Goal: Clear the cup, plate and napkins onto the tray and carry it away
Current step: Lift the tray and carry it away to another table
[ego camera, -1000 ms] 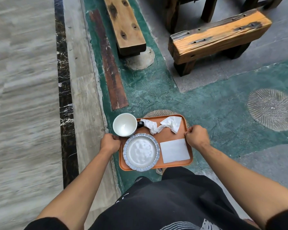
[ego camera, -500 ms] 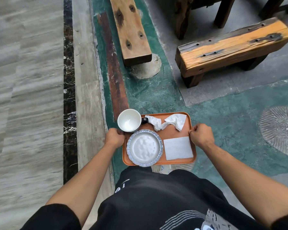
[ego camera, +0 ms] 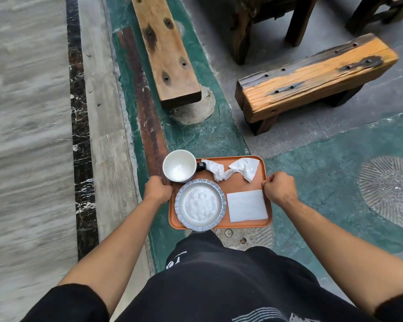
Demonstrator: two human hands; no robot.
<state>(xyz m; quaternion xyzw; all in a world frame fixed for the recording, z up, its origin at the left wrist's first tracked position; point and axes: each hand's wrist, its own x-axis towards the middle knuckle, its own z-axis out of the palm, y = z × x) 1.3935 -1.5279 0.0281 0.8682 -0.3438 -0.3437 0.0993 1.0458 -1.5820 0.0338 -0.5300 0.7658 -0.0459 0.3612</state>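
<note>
I hold an orange tray (ego camera: pixel 236 185) in front of my body, above the floor. My left hand (ego camera: pixel 158 188) grips its left edge and my right hand (ego camera: pixel 280 188) grips its right edge. A white cup (ego camera: pixel 178 165) with a dark handle stands at the tray's far left corner. A round blue-rimmed plate (ego camera: pixel 200 204) lies at the near left. A crumpled napkin (ego camera: pixel 233 169) lies along the far side, and a flat folded napkin (ego camera: pixel 246 205) lies at the near right.
Two wooden benches stand ahead: a long one (ego camera: pixel 165 49) at centre left and a thick orange one (ego camera: pixel 312 77) at the right. Dark table legs (ego camera: pixel 242 31) are behind them. The floor is green and grey, with a pale tiled strip (ego camera: pixel 28 135) on the left.
The view has shifted forward over the floor and the benches appear closer and lower in frame. Both hands keep the same grip on the tray, and its contents have not shifted.
</note>
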